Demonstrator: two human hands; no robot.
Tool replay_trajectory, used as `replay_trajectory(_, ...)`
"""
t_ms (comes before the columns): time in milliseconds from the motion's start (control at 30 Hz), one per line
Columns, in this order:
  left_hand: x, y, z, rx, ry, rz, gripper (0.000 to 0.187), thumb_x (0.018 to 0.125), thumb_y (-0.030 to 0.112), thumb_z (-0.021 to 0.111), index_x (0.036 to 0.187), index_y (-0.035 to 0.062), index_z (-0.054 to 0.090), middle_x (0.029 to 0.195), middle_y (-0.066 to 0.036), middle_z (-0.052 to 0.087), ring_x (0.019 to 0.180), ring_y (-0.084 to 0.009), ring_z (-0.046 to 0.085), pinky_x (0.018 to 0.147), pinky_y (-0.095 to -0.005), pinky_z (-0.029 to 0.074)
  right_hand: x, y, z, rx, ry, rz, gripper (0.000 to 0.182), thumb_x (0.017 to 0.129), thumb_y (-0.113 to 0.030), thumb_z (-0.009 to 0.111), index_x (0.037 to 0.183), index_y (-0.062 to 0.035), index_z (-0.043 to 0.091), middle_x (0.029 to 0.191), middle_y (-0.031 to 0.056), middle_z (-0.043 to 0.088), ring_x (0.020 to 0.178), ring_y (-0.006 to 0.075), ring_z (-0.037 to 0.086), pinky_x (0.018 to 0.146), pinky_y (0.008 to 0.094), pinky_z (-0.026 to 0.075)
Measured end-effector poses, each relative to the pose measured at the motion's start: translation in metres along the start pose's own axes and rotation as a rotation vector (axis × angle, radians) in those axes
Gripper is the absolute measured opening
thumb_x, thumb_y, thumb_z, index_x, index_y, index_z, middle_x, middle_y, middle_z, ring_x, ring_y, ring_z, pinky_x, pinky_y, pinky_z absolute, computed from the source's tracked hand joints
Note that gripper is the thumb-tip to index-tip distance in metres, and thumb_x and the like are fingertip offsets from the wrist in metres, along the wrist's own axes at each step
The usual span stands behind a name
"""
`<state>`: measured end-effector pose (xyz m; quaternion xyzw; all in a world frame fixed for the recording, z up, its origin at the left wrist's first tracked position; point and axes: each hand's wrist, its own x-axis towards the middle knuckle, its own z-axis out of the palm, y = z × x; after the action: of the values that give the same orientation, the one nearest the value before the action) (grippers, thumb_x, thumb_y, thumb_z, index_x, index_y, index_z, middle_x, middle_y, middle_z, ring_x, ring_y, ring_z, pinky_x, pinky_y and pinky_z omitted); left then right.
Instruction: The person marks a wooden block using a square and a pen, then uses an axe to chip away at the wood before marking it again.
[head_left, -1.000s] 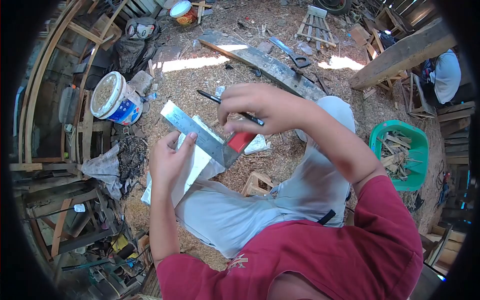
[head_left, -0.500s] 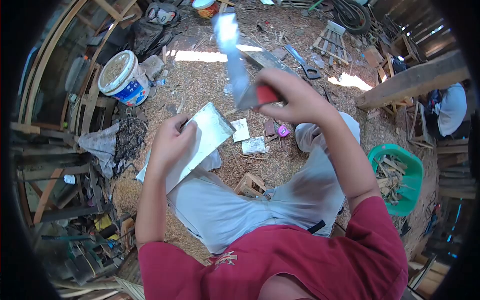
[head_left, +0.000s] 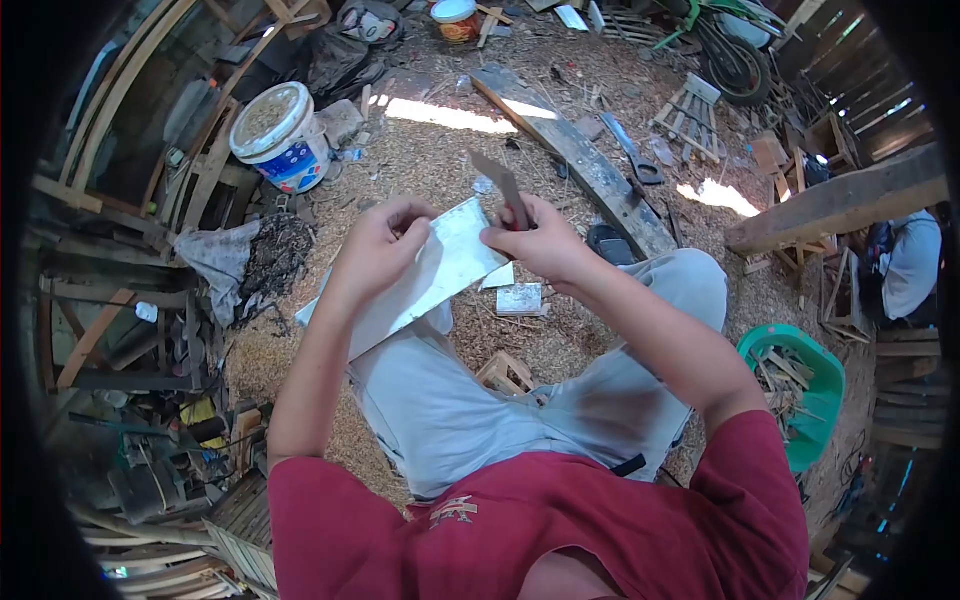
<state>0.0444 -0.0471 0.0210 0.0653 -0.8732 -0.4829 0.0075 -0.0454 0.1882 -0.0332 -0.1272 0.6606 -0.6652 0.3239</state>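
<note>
Currently, left hand [head_left: 385, 245] grips board [head_left: 440, 260], right hand [head_left: 540, 240] has fingers closed on square [head_left: 497, 178], green tub [head_left: 822, 440] near right edge of floor [head_left: 270, 365] holds wood scraps [head_left: 788, 368].

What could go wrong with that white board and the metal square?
The white board might slip: it lies over the left thigh, with the left hand at its edge. The try square, held close by in the right hand, could scratch or bump the board.
</note>
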Motion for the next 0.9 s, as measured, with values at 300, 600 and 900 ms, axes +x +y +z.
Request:
replay_trajectory(300,-0.02,-0.013,-0.075,-0.168,0.3,-0.06,0.043,0.115,0.039,0.054,0.139,0.0073,0.068,0.136,-0.01,0.073,0.131,-0.0214,0.063,0.111,-0.0371,0.046,0.004,-0.022,-0.051,0.324,0.216,-0.025,0.034,0.087,-0.006,0.088,0.096,-0.013,0.056,0.093,-0.0012,0.064,0.083,0.0117,0.064,0.075,0.0302,0.052)
replay_trajectory(600,-0.013,0.002,-0.027,-0.802,0.069,-0.206,0.067,0.111,0.038,0.054,0.161,-0.0036,0.039,0.142,-0.022,0.067,0.136,-0.0299,0.064,0.117,-0.0459,0.051,-0.011,-0.045,-0.136,0.47,0.384,-0.209,0.024,0.096,-0.007,0.08,0.104,-0.0163,0.06,0.103,0.0004,0.07,0.094,0.0152,0.072,0.079,0.0349,0.059)
replay_trajectory(900,0.016,0.024,0.02,-0.926,-0.174,-0.099,0.062,0.106,0.019,0.043,0.163,-0.003,0.036,0.145,-0.027,0.065,0.13,-0.0393,0.07,0.114,-0.0484,0.056,-0.038,-0.044,-0.178,0.542,0.462,-0.148,0.024,0.096,-0.008,0.08,0.113,-0.0134,0.064,0.11,0.0037,0.073,0.101,0.0177,0.074,0.084,0.0371,0.06)
